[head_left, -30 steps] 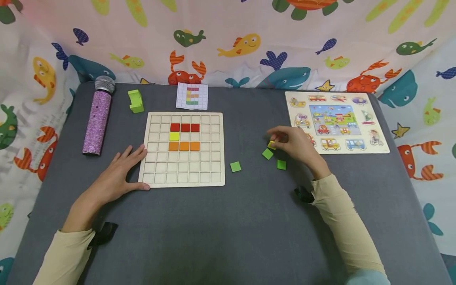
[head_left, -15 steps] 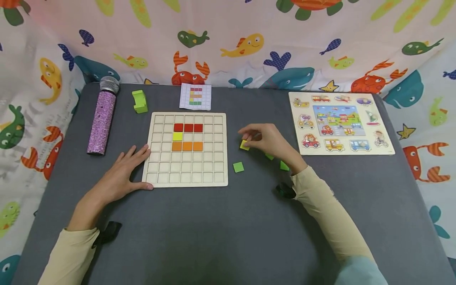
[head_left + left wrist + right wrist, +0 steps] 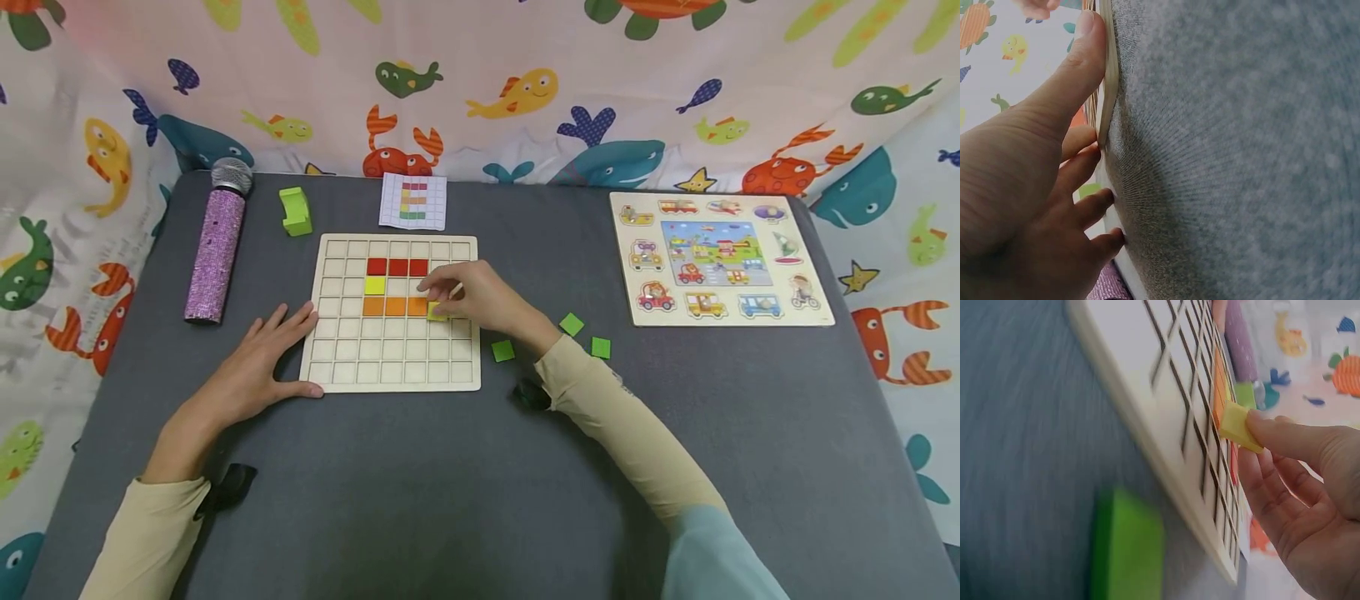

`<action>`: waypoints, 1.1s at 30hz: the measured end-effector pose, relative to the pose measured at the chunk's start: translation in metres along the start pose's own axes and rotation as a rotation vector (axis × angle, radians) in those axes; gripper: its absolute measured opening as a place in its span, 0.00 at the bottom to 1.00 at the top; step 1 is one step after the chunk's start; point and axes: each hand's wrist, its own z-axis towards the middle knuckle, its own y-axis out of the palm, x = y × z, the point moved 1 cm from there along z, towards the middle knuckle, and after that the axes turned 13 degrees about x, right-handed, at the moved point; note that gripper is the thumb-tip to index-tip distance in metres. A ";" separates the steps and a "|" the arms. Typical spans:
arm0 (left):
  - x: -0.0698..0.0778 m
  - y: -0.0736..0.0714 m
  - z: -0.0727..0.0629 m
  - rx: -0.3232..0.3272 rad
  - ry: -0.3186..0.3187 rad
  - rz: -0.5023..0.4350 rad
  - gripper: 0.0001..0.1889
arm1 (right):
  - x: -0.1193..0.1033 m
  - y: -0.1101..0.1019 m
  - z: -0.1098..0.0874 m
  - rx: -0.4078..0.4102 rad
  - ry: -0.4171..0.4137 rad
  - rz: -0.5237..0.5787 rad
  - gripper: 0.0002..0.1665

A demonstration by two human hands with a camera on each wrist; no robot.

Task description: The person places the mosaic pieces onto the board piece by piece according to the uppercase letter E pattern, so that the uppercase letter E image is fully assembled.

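Observation:
My right hand (image 3: 480, 296) pinches a yellow square tile (image 3: 1239, 427) between thumb and fingers, above the right part of a wooden grid board (image 3: 390, 375). Spread along the board's left edge lies my left hand (image 3: 251, 367), its fingers straight and its thumb (image 3: 1079, 59) at the near left corner. In the board's cells sit a row of red tiles (image 3: 398, 267), one yellow tile (image 3: 374, 286) below them, and a row of orange tiles (image 3: 393, 307), the last partly behind the held tile. Several green tiles (image 3: 503, 351) lie on the table to the right of the board.
Behind the board stands a paper pattern card (image 3: 412, 202) with coloured rows. A glittery purple microphone (image 3: 215, 250) and a bright green block (image 3: 296, 212) are at the back left. A picture puzzle board (image 3: 723, 312) lies at the right. A sea-animal curtain (image 3: 495, 50) borders the table.
My right hand has picked up the yellow tile near the green ones and carried it left over the grid board. My left hand has stayed at the board's edge.

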 end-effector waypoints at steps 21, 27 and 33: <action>-0.002 -0.001 -0.004 0.008 0.000 -0.011 0.53 | -0.037 0.078 0.032 -0.099 -0.074 -0.130 0.13; -0.002 0.000 -0.001 0.011 0.019 -0.011 0.53 | -0.039 0.078 0.027 -0.091 -0.094 -0.278 0.13; -0.003 0.002 0.001 0.011 0.017 -0.017 0.53 | -0.040 0.076 0.024 -0.096 -0.129 -0.320 0.14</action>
